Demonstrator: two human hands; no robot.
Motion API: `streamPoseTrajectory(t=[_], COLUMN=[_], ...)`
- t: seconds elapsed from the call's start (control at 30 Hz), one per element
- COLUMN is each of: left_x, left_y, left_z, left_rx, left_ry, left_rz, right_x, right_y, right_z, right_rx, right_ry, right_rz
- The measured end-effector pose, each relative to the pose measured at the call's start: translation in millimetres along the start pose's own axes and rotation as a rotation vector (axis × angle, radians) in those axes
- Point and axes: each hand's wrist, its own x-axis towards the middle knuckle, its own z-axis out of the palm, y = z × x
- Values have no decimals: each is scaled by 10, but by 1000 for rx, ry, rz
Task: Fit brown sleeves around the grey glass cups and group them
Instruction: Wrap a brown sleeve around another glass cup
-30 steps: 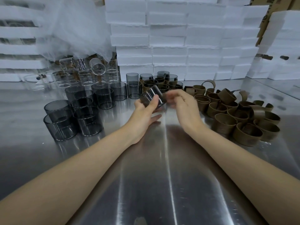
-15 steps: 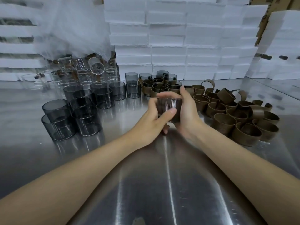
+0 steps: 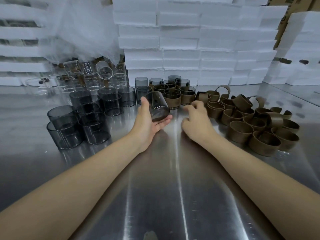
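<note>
1. Left hand (image 3: 147, 123): palm up over the middle of the bench (image 3: 173, 196), thumb pressed along the side of a grey cup (image 3: 158, 108), fingers nearly straight beneath its base.
2. Cup: tilted, mouth up and away, base low against the fingers, clear of the steel. Sleeve on it or not: cannot tell.
3. Right hand (image 3: 197, 118): just right of the cup and apart from it, knuckles up, low over the bench. Blurred, with fingers loosely curled and nothing in them as far as shows.
4. Sleeves (image 3: 259, 132): a brown heap toward the right edge, starting just beside the right hand. Most standing as rings, some tipped on their sides, a few looping open at the far side.
5. Sleeved cups (image 3: 173, 96): a tight cluster toward the far edge at its middle, directly beyond the held cup, all upright.
6. Bare cups (image 3: 93, 125): grey, grouped toward the left edge and running back toward the sleeved cluster, the nearest ones stacked two high.
7. Clear glasses (image 3: 90, 78): at the far-left corner behind the grey ones, one lying on its side on top.
8. Foam boxes (image 3: 190, 49): white, stacked as a wall along the far edge.
</note>
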Motion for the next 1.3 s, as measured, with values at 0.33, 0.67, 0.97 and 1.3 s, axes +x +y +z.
streamPoseTrajectory(t=[0.33, 0.67, 0.97, 1.3], left_x=[-25, -23, -19, -64], left_y=[7, -1, -1, 3], left_z=[19, 11, 16, 46], left_rx=[53, 65, 100, 206], left_ry=[-19, -20, -41, -120], left_rz=[-30, -37, -17, -38], right_x=[91, 96, 148, 144], right_y=[194, 188, 203, 187], right_z=[-102, -131, -121, -107], right_rx=[-87, -56, 158, 439], right_ry=[101, 334, 172, 220], right_rz=[179, 140, 273, 161])
